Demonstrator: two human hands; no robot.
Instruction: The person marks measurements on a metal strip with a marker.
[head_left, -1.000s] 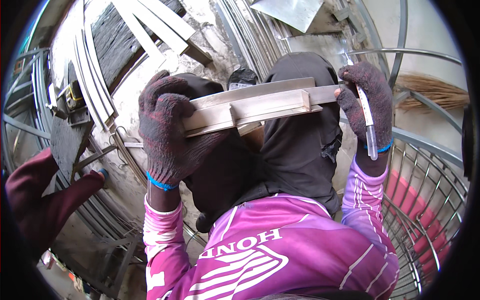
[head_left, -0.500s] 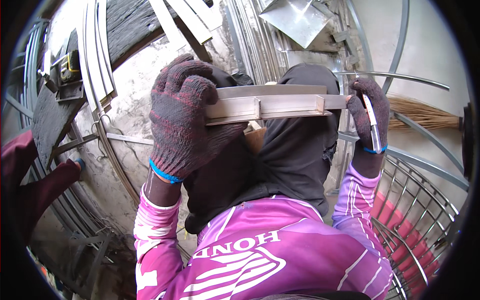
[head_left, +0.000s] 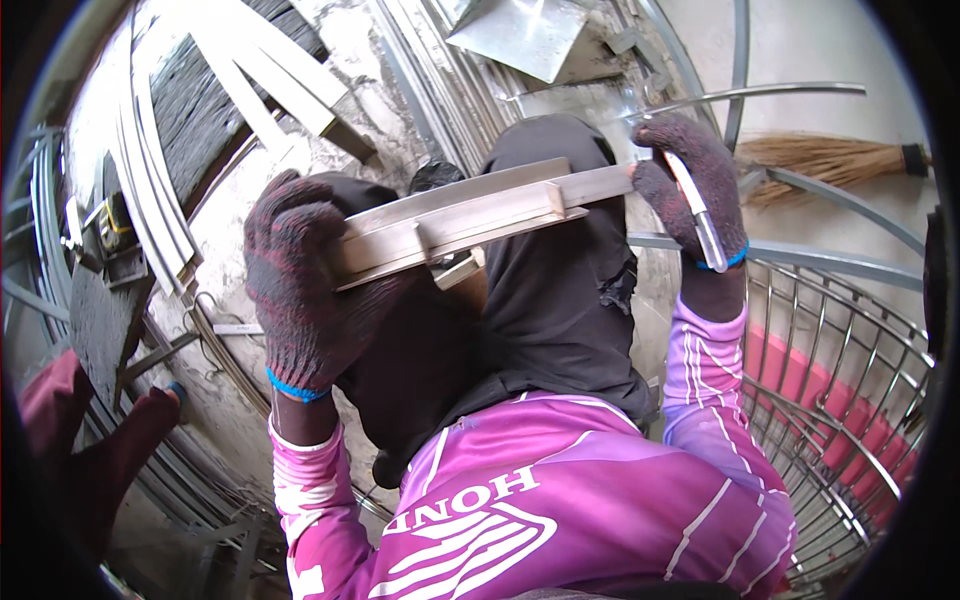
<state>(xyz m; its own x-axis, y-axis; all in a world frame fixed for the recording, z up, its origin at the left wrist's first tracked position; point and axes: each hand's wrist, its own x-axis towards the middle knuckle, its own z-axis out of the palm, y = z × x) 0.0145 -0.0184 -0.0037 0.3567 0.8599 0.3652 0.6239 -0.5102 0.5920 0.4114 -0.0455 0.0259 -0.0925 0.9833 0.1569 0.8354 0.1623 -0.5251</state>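
Both my hands wear dark, reddish-flecked knitted gloves with blue cuffs. My left hand (head_left: 300,280) is closed round the left end of a metal bar piece (head_left: 480,220), its thumb underneath. The piece is long flat strips with short crosswise plates between them, tilted up to the right over my knees. My right hand (head_left: 690,180) is closed at the piece's thin right end, fingertips against it. A white, clear-ended marker pen (head_left: 695,205) is also held in that hand, lying across the palm toward the wrist.
Metal strips (head_left: 265,70) lie on a dark wooden plank at the upper left, near a tape measure (head_left: 115,225). A shiny sheet (head_left: 525,35) sits at the top. A straw broom (head_left: 820,165) and wire basket (head_left: 830,400) are right. Another person's maroon-clad leg (head_left: 120,430) shows left.
The metal piece and both hands have shifted left in the picture, and its left end has dropped so it now slants. The view has turned slightly; both grips stay the same.
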